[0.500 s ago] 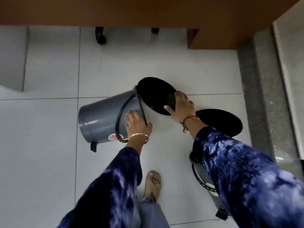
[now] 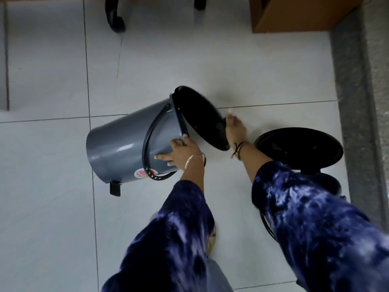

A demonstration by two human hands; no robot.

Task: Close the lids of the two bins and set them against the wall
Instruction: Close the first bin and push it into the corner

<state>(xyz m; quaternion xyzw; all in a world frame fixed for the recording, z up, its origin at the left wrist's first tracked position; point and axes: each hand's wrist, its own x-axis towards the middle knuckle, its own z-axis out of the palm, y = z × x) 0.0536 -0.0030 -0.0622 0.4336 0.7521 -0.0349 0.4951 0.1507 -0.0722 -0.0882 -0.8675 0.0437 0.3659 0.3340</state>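
A grey pedal bin [image 2: 122, 144] leans over on the white tiled floor, its mouth turned to the right. My left hand [image 2: 181, 153] grips its black rim and side. The bin's black lid [image 2: 200, 116] stands ajar on its hinge, and my right hand [image 2: 234, 129] lies flat against the lid's outer face, fingers extended. A second bin [image 2: 328, 184] stands to the right, mostly hidden by my right sleeve, with its black lid [image 2: 299, 147] raised open.
A grey stone skirting [image 2: 357, 102] runs along the wall on the right. A brown wooden cabinet [image 2: 294, 15] sits at the top right. Black chair castors [image 2: 114, 17] rest on the floor at the top. My sandalled foot [image 2: 211, 239] is below my arms.
The view has dropped closer to the floor. My right hand has slid from the lid's face to its right edge, and the lid now sits at a narrower angle to the bin's mouth.
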